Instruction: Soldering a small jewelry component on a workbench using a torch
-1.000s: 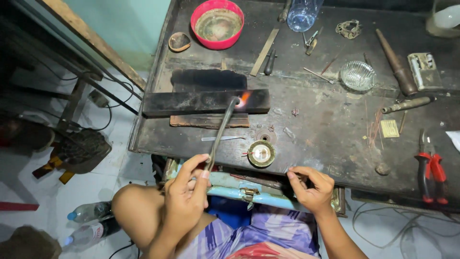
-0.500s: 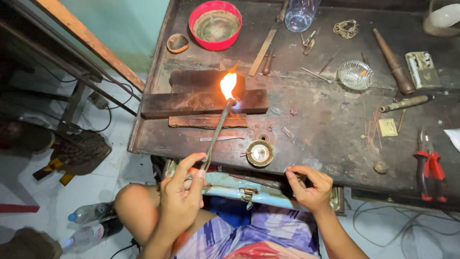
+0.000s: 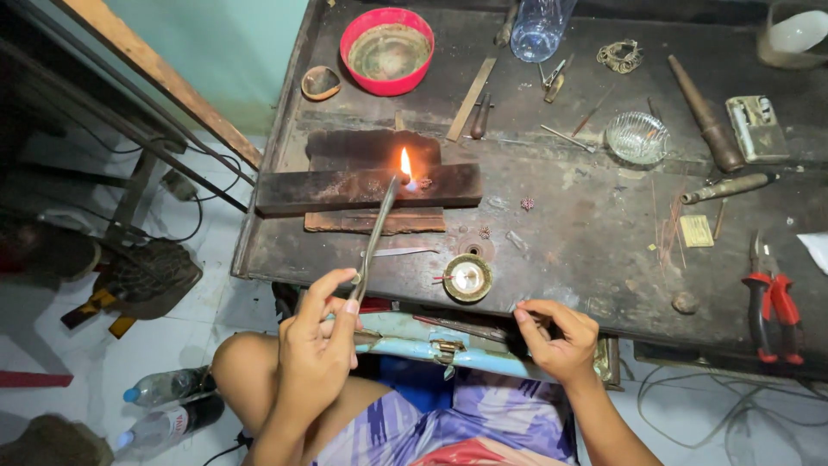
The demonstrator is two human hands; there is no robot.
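My left hand (image 3: 321,332) grips a thin metal torch (image 3: 377,230) that slants up from the bench's front edge. A small orange flame (image 3: 404,163) burns at its tip, over a charred wooden block (image 3: 345,188) on the dark workbench (image 3: 586,233). A tiny piece lies on the block beside the flame. My right hand (image 3: 556,335) rests at the bench's front edge with the fingers pinched on a thin tool; what it is stays unclear. A small round brass dish (image 3: 467,277) sits between the two hands.
A red bowl (image 3: 387,39), a clear bottle (image 3: 539,26), a glass dish (image 3: 636,136), a tapered mandrel (image 3: 705,114) and red-handled pliers (image 3: 770,298) lie on the bench. An open drawer (image 3: 431,341) is at my lap. Plastic bottles (image 3: 164,401) and cables lie on the floor at left.
The flame went from a faint glow to a large flare, then shrank to a small steady flame. Both hands have stayed nearly in place.
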